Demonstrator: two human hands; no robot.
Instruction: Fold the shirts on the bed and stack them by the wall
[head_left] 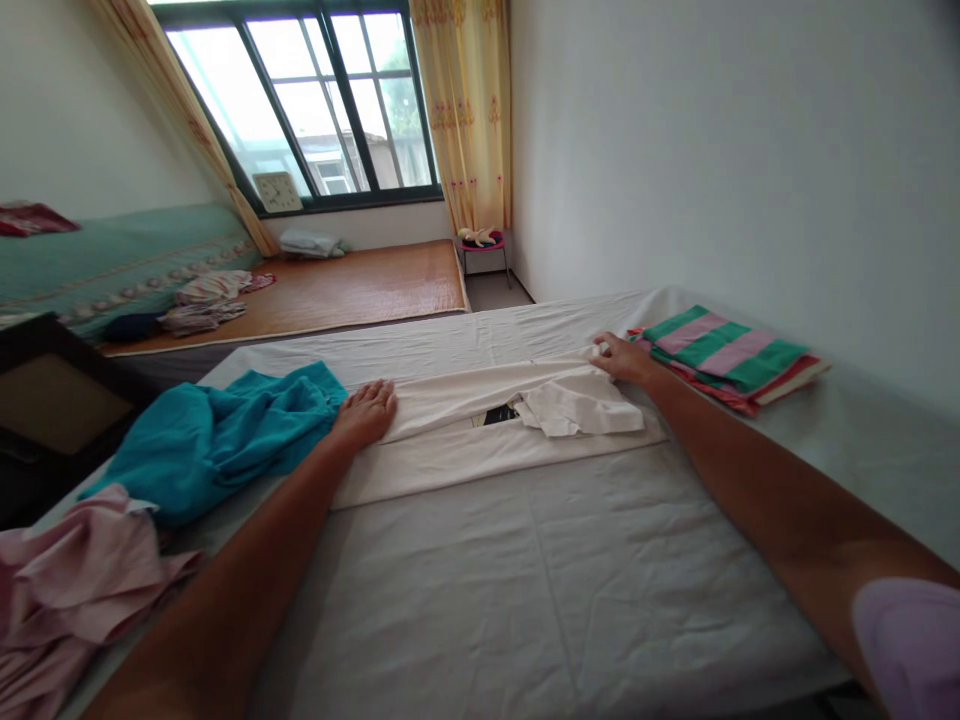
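Observation:
A white T-shirt (450,440) lies across the sheet with its long sides folded inward, and a dark print shows through the gap between them. One sleeve (581,405) rests on top, turned inward. My left hand (368,411) presses flat on the shirt's left end, fingers stretched out. At the far right corner my right hand (619,357) pinches the shirt's edge between thumb and fingers. Just left of my left hand is a crumpled teal garment (225,430).
A folded stack of clothes, striped green and pink on top (724,350), sits right of my right hand by the wall. A pink garment (82,580) lies at the near left. Beyond the sheeted bed (465,600) stand a mat-covered platform (360,280) and a small stool (482,243).

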